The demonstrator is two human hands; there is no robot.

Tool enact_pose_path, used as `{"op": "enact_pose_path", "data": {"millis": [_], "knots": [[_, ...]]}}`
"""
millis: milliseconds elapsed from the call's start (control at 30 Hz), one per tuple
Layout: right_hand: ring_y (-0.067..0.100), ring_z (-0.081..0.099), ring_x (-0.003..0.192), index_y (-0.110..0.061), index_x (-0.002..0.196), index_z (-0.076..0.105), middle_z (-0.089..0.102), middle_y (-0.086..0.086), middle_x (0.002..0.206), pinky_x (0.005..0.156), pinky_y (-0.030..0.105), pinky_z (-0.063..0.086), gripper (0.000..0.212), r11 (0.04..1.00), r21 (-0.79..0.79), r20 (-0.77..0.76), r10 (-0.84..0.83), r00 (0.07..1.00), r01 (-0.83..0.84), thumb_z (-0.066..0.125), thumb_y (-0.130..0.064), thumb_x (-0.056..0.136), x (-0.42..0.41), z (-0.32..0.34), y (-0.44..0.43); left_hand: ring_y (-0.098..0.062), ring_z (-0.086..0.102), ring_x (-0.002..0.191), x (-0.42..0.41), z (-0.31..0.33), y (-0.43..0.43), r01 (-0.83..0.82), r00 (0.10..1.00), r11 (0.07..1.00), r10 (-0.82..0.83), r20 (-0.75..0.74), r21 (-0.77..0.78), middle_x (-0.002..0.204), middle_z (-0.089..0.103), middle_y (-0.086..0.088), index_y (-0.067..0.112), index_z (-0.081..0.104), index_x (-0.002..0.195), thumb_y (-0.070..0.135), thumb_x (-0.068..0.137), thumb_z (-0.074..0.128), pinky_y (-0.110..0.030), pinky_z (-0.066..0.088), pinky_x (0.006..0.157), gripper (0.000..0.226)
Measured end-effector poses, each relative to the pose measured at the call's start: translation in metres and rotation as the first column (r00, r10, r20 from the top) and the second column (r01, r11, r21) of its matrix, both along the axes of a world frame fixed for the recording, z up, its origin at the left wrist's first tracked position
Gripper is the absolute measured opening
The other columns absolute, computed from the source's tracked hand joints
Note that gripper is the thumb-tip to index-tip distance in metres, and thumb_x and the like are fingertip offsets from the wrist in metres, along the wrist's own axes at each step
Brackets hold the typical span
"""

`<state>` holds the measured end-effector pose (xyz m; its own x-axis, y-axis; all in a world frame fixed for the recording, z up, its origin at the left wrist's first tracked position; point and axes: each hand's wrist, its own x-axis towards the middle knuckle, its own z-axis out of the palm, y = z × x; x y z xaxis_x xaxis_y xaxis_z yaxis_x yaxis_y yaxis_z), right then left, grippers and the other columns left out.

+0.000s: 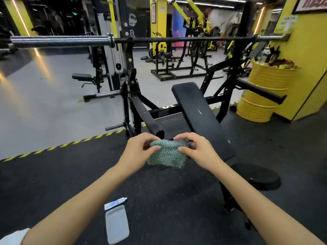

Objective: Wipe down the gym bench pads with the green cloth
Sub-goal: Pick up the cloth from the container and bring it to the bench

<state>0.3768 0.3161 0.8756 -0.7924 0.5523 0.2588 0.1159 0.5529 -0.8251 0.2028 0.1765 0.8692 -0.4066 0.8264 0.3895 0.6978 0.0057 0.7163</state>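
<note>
**A:** What are the hands doing?

**B:** There are 2 hands. The left hand [139, 149] and right hand [196, 149] each pinch a top edge of 1 green cloth [168, 154], which hangs in the air between them. They are probably bunching it into a wiping wad.

**A:** And the bench?

**B:** 1 long black bench pad [200, 114] stretches away just beyond the right hand. The cloth appears clear of it, so I judge wiping has not begun. Farther beyond, 1 barbell [123, 40] rests across the rack. On the floor nearer than the hands lie 1 grey pouch [117, 224] and 1 small tube [115, 203].

Counted items — one green cloth [167, 155], one bench pad [198, 114], one barbell [60, 41], one yellow drum [265, 92], two hands: left hand [139, 149], right hand [199, 151].
</note>
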Motion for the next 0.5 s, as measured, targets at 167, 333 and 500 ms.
{"op": "enact_pose_path", "data": {"millis": [167,333,500], "knots": [[0.002,0.059,0.103,-0.043,0.096,0.066,0.066,-0.014,0.104,0.091,0.023,0.044,0.032,0.993,0.109,-0.024,-0.051,0.998,0.053,0.078,-0.019,0.078,0.034,0.011,0.07,-0.008,0.063,0.081,0.034,0.013,0.083,0.047,0.999,0.999,-0.047,-0.018,0.008,0.086,0.07,0.014,0.024,0.072,0.094,0.02,0.088,0.071,-0.021,0.049,0.072,0.007],[0.008,0.062,0.095,-0.029,0.099,0.073,0.069,-0.014,0.098,0.081,0.027,0.048,0.018,0.97,0.209,-0.039,-0.121,0.992,0.127,0.075,-0.022,0.082,0.066,0.018,0.163,-0.008,0.061,0.09,0.06,0.022,0.174,0.05,0.997,0.999,-0.051,-0.058,-0.017,0.092,0.068,0.01,0.03,0.071,0.095,0.027,0.088,0.071,-0.03,0.05,0.083,0.008],[0.002,0.061,0.101,-0.024,0.097,0.074,0.07,-0.014,0.103,0.086,0.02,0.047,0.016,0.956,0.265,-0.048,-0.12,0.992,0.128,0.075,-0.018,0.082,0.085,0.026,0.244,0.0,0.065,0.083,0.084,0.025,0.249,0.084,0.996,0.996,-0.084,-0.009,0.027,0.086,0.071,0.014,0.022,0.072,0.092,0.02,0.086,0.073,-0.025,0.053,0.079,0.006]]}}
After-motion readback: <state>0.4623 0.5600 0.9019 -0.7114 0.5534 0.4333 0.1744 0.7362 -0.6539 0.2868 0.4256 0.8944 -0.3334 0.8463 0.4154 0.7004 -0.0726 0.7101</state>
